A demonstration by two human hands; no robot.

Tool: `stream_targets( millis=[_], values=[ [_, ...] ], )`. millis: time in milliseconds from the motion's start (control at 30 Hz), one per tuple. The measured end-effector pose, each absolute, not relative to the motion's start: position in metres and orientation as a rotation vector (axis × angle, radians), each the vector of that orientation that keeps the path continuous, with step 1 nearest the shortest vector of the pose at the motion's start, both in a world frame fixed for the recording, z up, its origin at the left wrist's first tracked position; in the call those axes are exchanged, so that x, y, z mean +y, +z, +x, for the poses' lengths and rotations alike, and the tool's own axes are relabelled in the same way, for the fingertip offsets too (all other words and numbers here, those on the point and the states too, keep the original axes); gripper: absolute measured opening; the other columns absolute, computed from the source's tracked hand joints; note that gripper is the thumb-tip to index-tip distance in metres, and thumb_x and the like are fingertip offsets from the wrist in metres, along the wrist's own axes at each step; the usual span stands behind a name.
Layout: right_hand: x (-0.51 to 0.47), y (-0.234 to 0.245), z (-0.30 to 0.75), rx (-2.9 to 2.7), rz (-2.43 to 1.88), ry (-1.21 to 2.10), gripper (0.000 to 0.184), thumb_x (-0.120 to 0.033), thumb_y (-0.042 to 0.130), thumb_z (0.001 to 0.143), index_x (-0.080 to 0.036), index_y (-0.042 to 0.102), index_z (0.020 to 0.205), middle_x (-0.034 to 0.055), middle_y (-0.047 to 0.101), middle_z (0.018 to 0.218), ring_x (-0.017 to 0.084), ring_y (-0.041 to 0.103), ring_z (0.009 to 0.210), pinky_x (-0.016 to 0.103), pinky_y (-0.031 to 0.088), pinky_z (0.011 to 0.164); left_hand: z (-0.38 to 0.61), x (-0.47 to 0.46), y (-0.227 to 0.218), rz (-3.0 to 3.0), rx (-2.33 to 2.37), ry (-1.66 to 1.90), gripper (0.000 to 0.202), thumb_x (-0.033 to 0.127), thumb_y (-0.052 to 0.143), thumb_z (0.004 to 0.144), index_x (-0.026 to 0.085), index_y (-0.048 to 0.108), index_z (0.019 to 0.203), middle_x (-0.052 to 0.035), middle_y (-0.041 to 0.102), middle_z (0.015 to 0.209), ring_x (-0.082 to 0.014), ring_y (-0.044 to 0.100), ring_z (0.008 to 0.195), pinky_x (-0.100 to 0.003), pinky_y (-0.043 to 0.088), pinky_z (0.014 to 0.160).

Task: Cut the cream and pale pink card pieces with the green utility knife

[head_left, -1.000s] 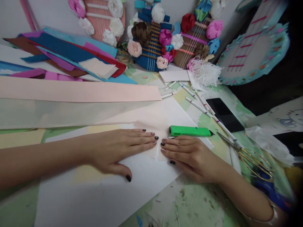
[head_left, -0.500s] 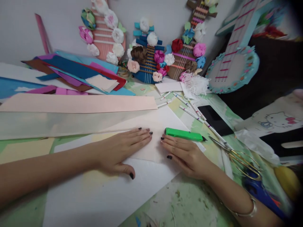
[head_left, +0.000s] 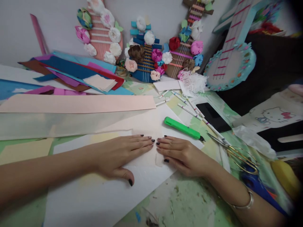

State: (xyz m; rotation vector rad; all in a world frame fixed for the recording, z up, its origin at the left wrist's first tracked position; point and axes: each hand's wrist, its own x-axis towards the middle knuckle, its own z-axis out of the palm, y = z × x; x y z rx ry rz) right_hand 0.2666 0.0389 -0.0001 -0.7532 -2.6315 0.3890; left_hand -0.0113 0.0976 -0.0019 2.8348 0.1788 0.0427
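A thin pale pink paper lies over a white sheet on the table. My left hand presses flat on the pale paper, fingers stretched to the right and thumb spread toward me. From the other side, my right hand rests flat at the paper's right edge, its fingertips almost meeting the left ones. Neither hand holds anything. Just beyond my right hand is a green cutter knife with a dark tip, lying at a slant and apart from the fingers.
Gold-handled scissors, a black phone and white paper sticks lie at right. A folded pink strip and coloured paper sheets are at left. Flower-decorated paper instruments stand against the wall.
My right hand has slid left, closer to my left fingertips. The green cutter knife has turned, its left end now farther from me and clear of my fingers. The view has shifted slightly.
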Motion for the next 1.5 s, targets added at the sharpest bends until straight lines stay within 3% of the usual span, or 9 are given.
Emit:
stream_targets(
  millis=[267, 667, 900, 1100, 1267, 1500],
  values=[
    [0.045, 0.002, 0.268, -2.613, -0.731, 0.512, 0.037, -0.014, 0.043, 0.092, -0.011, 0.062, 0.124, 0.0109, 0.068, 0.119, 0.022, 0.052, 0.127, 0.043, 0.039, 0.111, -0.015, 0.109, -0.004, 2.776, 0.066, 0.08, 0.086, 0.059, 0.05, 0.089, 0.008, 0.019, 0.151, -0.0187, 0.027, 0.153, -0.0295, 0.024, 0.143, -0.04, 0.02, 0.118],
    [0.048, 0.003, 0.272, -2.634, -0.687, 0.502, 0.036, -0.017, 0.046, 0.092, -0.008, 0.061, 0.123, 0.0134, 0.067, 0.121, 0.02, 0.056, 0.123, 0.043, 0.033, 0.114, -0.017, 0.113, -0.003, 2.836, 0.006, 0.059, 0.089, 0.062, 0.048, 0.088, 0.005, 0.019, 0.15, -0.0204, 0.028, 0.152, -0.03, 0.023, 0.143, -0.04, 0.018, 0.118],
    [0.05, 0.0, 0.273, -2.534, -0.853, 0.306, 0.044, -0.018, 0.042, 0.094, -0.011, 0.049, 0.137, 0.0141, 0.055, 0.137, 0.021, 0.046, 0.132, 0.045, 0.036, 0.112, -0.014, 0.111, -0.005, 2.86, 0.141, 0.214, 0.093, 0.068, 0.04, 0.088, 0.009, 0.01, 0.152, -0.0196, 0.019, 0.155, -0.0326, 0.017, 0.144, -0.046, 0.013, 0.118],
    [0.053, -0.006, 0.271, -2.591, -0.914, 0.339, 0.037, -0.021, 0.043, 0.096, -0.01, 0.06, 0.126, 0.0136, 0.061, 0.13, 0.022, 0.05, 0.129, 0.043, 0.038, 0.111, -0.009, 0.113, -0.004, 2.821, 0.261, 0.045, 0.089, 0.066, 0.045, 0.087, 0.012, 0.018, 0.152, -0.0166, 0.022, 0.155, -0.0314, 0.022, 0.143, -0.045, 0.017, 0.117],
    [0.058, -0.004, 0.273, -2.562, -0.868, 0.44, 0.036, -0.02, 0.042, 0.096, -0.012, 0.06, 0.126, 0.0128, 0.064, 0.126, 0.022, 0.05, 0.128, 0.045, 0.04, 0.11, -0.013, 0.12, -0.004, 2.801, 0.184, 0.016, 0.084, 0.059, 0.047, 0.09, 0.012, 0.015, 0.152, -0.0145, 0.023, 0.155, -0.0279, 0.018, 0.144, -0.041, 0.016, 0.119],
    [0.061, -0.003, 0.274, -2.533, -0.81, 0.504, 0.036, -0.018, 0.043, 0.095, -0.014, 0.059, 0.128, 0.0119, 0.065, 0.124, 0.022, 0.051, 0.128, 0.046, 0.041, 0.109, -0.017, 0.125, -0.005, 2.775, 0.109, 0.032, 0.085, 0.057, 0.049, 0.09, 0.014, 0.01, 0.153, -0.0141, 0.022, 0.155, -0.0287, 0.018, 0.144, -0.042, 0.016, 0.119]
  ],
)
